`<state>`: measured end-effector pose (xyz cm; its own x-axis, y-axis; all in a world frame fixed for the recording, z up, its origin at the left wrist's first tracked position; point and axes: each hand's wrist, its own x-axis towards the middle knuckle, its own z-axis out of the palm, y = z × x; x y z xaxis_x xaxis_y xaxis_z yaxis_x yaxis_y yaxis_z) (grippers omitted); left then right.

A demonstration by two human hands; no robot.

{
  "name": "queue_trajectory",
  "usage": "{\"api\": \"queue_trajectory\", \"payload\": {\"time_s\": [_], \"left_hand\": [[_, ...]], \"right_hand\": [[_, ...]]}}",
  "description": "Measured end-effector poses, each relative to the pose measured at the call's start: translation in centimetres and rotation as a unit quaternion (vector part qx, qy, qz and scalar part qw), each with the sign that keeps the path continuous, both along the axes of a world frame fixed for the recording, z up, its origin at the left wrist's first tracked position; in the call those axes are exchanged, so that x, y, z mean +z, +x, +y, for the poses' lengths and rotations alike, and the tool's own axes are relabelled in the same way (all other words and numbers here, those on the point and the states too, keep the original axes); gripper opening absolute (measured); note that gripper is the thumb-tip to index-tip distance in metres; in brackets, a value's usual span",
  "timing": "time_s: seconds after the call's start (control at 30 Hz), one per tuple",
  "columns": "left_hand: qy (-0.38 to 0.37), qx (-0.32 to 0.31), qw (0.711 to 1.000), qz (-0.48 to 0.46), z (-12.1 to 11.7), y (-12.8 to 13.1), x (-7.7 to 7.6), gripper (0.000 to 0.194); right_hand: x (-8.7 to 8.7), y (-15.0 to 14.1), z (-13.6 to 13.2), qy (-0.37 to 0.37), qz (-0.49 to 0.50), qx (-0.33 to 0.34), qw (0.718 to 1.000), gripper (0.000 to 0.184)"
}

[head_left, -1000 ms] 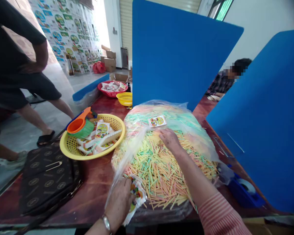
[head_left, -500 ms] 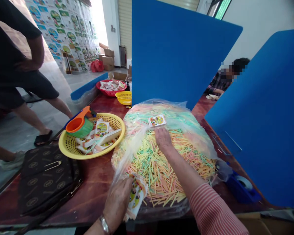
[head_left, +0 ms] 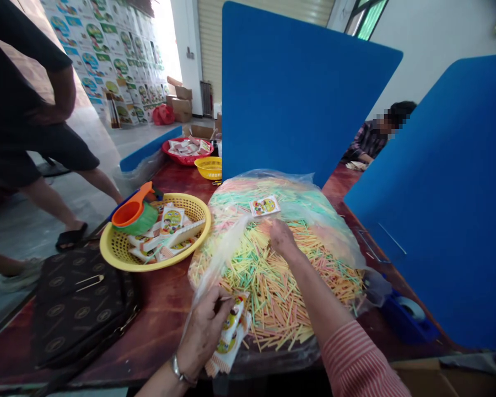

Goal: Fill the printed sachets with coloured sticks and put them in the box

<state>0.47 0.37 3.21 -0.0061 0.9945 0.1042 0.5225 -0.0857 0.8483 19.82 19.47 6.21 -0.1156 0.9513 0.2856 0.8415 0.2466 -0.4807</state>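
A big clear plastic bag [head_left: 339, 231] lies open on the brown table, heaped with thin coloured sticks [head_left: 268, 281] in yellow, green, orange and pink. My right hand [head_left: 281, 237] reaches into the heap, fingers curled down among the sticks; what they pinch is hidden. At the bag's near edge my left hand [head_left: 202, 331] is closed on a small printed packet [head_left: 228, 336] held upright. Another printed packet [head_left: 264, 206] lies on top of the bag at the back.
A yellow basket [head_left: 116, 251] with printed packets and an orange-green scoop [head_left: 134, 212] stands left. A black patterned bag [head_left: 74, 303] lies front left. Blue dividers [head_left: 297, 88] rise behind and right. A tape dispenser [head_left: 409, 314] sits right. One person stands left; another sits behind.
My right hand has shifted slightly within the stick heap and curled its fingers. My left hand has turned the printed packet more upright at the bag's near edge.
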Motion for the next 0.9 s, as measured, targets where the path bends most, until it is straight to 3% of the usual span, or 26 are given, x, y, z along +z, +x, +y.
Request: {"api": "queue_trajectory", "payload": {"time_s": [0.13,0.2,0.27,0.37,0.43,0.5,0.73,0.9], "left_hand": [[0.0,-0.006,1.0,0.008,1.3,0.7,0.7,0.028],[0.026,-0.02,0.999,0.035,2.0,1.1,0.9,0.03],[0.05,-0.058,0.996,0.044,2.6,1.6,1.0,0.03],[0.059,-0.124,0.99,0.031,3.4,2.3,1.3,0.027],[0.05,-0.153,0.987,0.025,3.6,2.8,1.5,0.025],[0.038,-0.166,0.985,0.019,3.7,3.2,1.6,0.024],[0.011,-0.169,0.986,0.001,3.6,3.2,1.6,0.024],[-0.018,-0.164,0.986,-0.009,3.6,3.0,1.9,0.025]], "right_hand": [[-0.6,1.2,-1.9,0.005,0.165,-0.023,0.986,0.027],[-0.6,1.1,-3.7,0.006,0.264,-0.017,0.964,0.028],[-0.2,0.6,-5.9,-0.011,0.429,0.032,0.903,0.021],[1.2,-0.6,-9.2,-0.058,0.647,0.144,0.747,0.013],[1.9,-1.4,-11.0,-0.08,0.689,0.185,0.696,0.013],[2.1,-2.0,-12.3,-0.092,0.702,0.198,0.678,0.012],[0.9,-1.8,-13.5,-0.155,0.697,0.204,0.67,0.01],[1.0,-1.3,-13.3,-0.119,0.728,0.188,0.649,0.01]]}}
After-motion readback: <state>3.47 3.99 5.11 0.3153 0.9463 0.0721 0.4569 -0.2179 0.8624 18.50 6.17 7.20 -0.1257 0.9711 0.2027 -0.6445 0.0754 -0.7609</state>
